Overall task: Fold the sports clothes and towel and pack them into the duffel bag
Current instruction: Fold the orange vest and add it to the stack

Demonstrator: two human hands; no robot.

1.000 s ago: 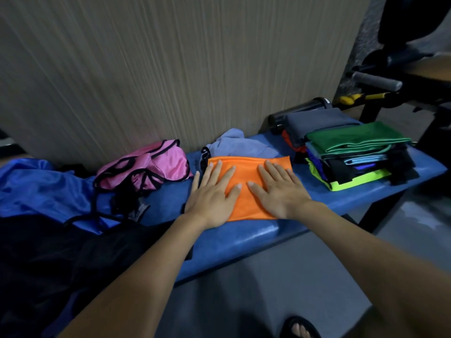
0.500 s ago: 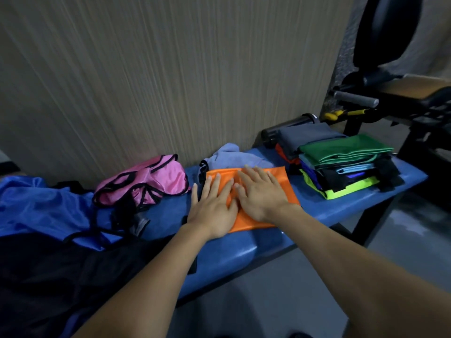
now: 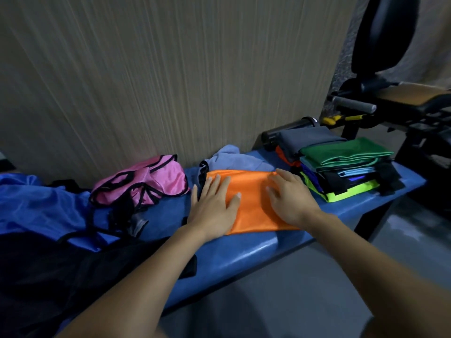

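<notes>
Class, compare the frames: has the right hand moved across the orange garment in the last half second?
Yes. The right hand has slid right along the orange garment, away from the left hand and toward the folded stack.

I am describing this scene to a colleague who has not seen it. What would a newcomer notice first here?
First the bright orange garment, lying flat in the middle of the blue bench, with the left hand and right hand pressing on it. To its right stands a stack of folded clothes with a green piece on top; to its left lies a crumpled pink garment.
</notes>
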